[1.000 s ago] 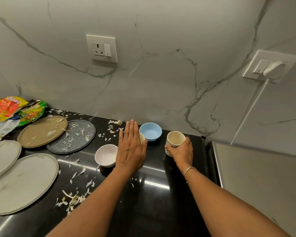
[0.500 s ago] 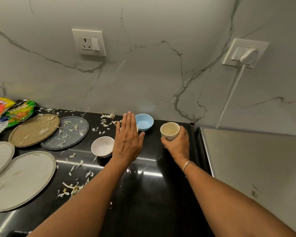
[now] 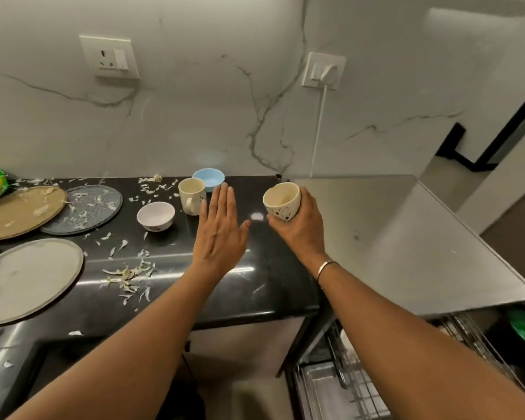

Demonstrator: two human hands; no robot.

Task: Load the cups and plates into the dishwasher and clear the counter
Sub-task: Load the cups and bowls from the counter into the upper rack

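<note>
1. The right hand [image 3: 300,228] is wrapped round the patterned cup [image 3: 282,201], fingers curled behind its wall and thumb at its base. The cup tips with its mouth toward the camera and looks to be lifted off the black desk [image 3: 255,286]. This is probably a carrying grip for taking it to the dishwasher.
2. The left hand [image 3: 220,231] is flat with its fingers straight and together, and it holds nothing. Whether the palm touches the desk or hovers over it cannot be told. Its fingertips are just beside the handled cup [image 3: 191,195] and the blue bowl [image 3: 209,178], so it seems poised to take that cup next.
3. The handled cup stands upright against the blue bowl near the wall. The white bowl [image 3: 155,216] sits just to the left of it.
4. The held cup is at the desk's right end. The wire dishwasher rack [image 3: 361,386] stands pulled out below and to the right, so the path down is short.
5. Well to the left of both hands lie the tan plate [image 3: 19,212], the dark plate [image 3: 84,209] overlapping it and the large grey plate [image 3: 25,280]. All are flat and soiled.
6. Vegetable scraps [image 3: 128,274] are strewn between the plates and the left forearm, so clearing the desk has hardly begun.
</note>
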